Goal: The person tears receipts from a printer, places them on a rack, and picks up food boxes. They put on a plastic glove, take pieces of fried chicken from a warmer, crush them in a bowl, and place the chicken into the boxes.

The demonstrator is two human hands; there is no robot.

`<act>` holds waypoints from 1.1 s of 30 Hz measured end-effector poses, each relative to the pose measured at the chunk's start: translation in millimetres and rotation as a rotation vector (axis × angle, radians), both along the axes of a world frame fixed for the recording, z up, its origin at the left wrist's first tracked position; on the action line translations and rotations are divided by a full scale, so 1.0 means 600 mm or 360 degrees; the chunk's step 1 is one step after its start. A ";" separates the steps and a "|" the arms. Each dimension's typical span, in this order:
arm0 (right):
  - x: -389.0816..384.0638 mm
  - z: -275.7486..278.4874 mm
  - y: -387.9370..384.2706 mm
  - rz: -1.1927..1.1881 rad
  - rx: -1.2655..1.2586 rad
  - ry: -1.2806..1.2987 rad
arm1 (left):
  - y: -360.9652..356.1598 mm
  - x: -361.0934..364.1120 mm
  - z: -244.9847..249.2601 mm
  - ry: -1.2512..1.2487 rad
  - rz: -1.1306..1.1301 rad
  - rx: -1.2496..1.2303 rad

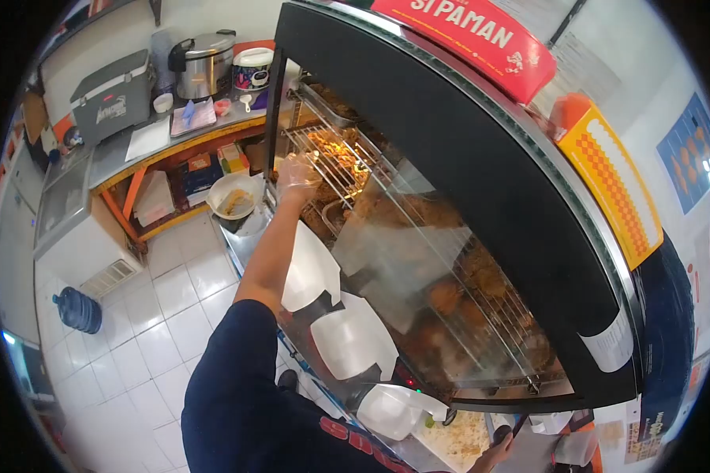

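Up ahead, the gloved left hand [296,175] was at the silver wire rack [341,175] of golden fried chicken [330,144] inside the black glass-fronted warmer [481,181]. Whether its curled fingers gripped anything could not be told. The right hand [493,456] sat low, its fingers hidden.

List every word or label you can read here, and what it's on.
"SI PAMAN": red sign atop the fried-chicken display warmer.
Logo on the grey cooler box: too blurred to read.
Red letters on the dark shirt: cut off, unreadable.
Too small to read: blue wall poster, white label on the warmer.
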State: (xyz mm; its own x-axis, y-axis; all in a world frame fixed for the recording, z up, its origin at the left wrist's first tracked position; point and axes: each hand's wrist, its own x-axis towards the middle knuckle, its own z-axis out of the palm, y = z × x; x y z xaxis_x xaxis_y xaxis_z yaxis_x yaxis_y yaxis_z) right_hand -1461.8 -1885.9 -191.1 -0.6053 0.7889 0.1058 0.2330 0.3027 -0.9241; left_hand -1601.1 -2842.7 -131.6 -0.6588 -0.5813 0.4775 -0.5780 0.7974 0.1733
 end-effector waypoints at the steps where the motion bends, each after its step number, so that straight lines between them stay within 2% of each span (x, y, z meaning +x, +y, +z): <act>1: 0.008 0.000 -0.004 -0.0065 -0.0020 -0.0143 | 0.001 0.013 0.025 0.0125 0.0035 0.0379; 2: 0.015 -0.008 0.003 -0.0086 -0.0051 -0.0136 | 0.008 0.025 0.044 0.0247 0.0071 0.0761; 3: 0.018 -0.017 0.007 -0.0054 -0.0110 -0.0077 | 0.014 0.033 0.043 0.0245 0.0067 0.0752; 5: 0.023 -0.031 0.017 -0.0008 -0.0273 0.0039 | 0.028 0.064 0.034 0.0929 -0.0095 0.0296; 6: 0.025 -0.037 0.025 0.0034 -0.0382 0.0089 | 0.030 0.082 0.034 0.0871 -0.0117 0.0463; 7: 0.025 -0.042 0.034 0.0056 -0.0528 0.0175 | 0.038 0.100 0.030 0.0856 -0.0110 0.0451; 9: 0.028 -0.053 0.065 0.0136 -0.0882 0.0368 | 0.044 0.134 -0.013 0.1243 -0.0175 0.0714; 10: 0.028 -0.062 0.092 0.0228 -0.1123 0.0488 | 0.013 0.136 -0.083 0.1394 -0.0096 0.0683; 11: 0.028 -0.071 0.126 0.0430 -0.1435 0.0626 | 0.038 0.164 -0.070 0.1392 -0.0086 0.0669; 12: 0.022 -0.077 0.168 0.1023 -0.2063 0.0737 | 0.079 0.209 -0.039 0.1583 -0.0117 0.1320; 13: 0.005 -0.100 0.237 0.2099 -0.2802 0.0402 | 0.127 0.253 -0.010 0.1747 -0.0154 0.1980; 14: -0.003 -0.104 0.252 0.2122 -0.2814 0.0394 | 0.176 0.289 0.006 0.1820 -0.0410 0.1958; 15: 0.005 -0.062 0.211 0.1395 -0.2433 0.0672 | 0.229 0.327 0.019 0.1831 -0.0404 0.1939; 16: 0.013 -0.028 0.190 0.0683 -0.1982 0.0887 | 0.288 0.364 0.028 0.1957 -0.0741 0.2072; 17: 0.015 -0.027 0.213 0.0943 -0.2178 0.0977 | 0.362 0.397 0.041 0.2057 -0.1098 0.2210; 18: 0.019 0.027 0.186 0.0957 -0.2239 0.1053 | 0.456 0.427 0.069 0.1883 -0.1074 0.1994; 19: -0.011 -0.001 0.225 0.0844 -0.2023 0.1203 | 0.559 0.452 0.107 0.1697 -0.1081 0.1786; 20: -0.001 0.023 0.230 0.1110 -0.2177 0.1237 | 0.657 0.473 0.137 0.1852 -0.1177 0.2402; 21: -0.006 0.025 0.251 0.1104 -0.2383 0.1247 | 0.710 0.496 0.108 0.1565 -0.1151 0.2551; 22: -0.016 0.005 0.281 0.1158 -0.2379 0.1189 | 0.774 0.522 0.084 0.1264 -0.1537 0.2549; 23: -0.024 -0.025 0.314 0.1097 -0.2435 0.1177 | 0.845 0.535 0.045 0.0814 -0.1077 0.2057; 24: -0.025 -0.018 0.315 0.0819 -0.2367 0.1145 | 0.961 0.522 0.105 0.0964 -0.1107 0.2965; 25: -0.019 -0.020 0.328 0.0676 -0.2462 0.1111 | 1.054 0.509 0.109 0.0926 -0.1246 0.3272; 26: -0.007 -0.034 0.344 0.0869 -0.2538 0.1089 | 1.118 0.487 0.087 0.0524 -0.1714 0.3441; 27: -0.001 -0.042 0.359 0.1102 -0.2593 0.1050 | 1.208 0.461 0.127 0.0269 -0.1573 0.3466; 29: 0.022 -0.035 0.365 0.1032 -0.2679 0.1020 | 1.333 0.408 0.153 -0.0290 -0.1443 0.3451; 31: 0.043 -0.046 0.370 0.0899 -0.2693 0.0934 | 1.385 0.323 0.017 -0.0502 -0.1300 0.3032; 33: 0.069 -0.073 0.373 0.0834 -0.2767 0.0829 | 1.466 0.222 0.046 -0.0536 -0.1094 0.2515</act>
